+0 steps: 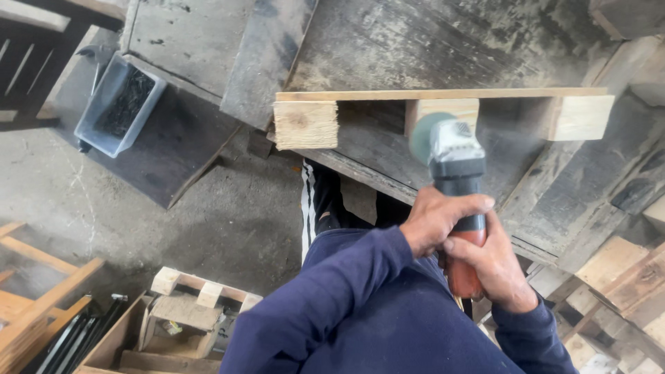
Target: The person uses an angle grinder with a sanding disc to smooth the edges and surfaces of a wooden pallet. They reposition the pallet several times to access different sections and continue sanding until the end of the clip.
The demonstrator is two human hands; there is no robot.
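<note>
Two hands (464,239) round one grinder (457,187), three wooden blocks (305,125).

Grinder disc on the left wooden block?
No, the angle grinder, gripped by the left hand and right hand, has its disc on the middle block.

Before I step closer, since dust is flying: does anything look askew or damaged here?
Nothing looks broken. Both hands, left and right, grip the grinder against the middle block of the wooden frame, which overhangs the worn bench.

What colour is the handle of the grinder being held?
Orange-red handle, below a dark grey body; both hands grip it, best seen in the head view.
</note>
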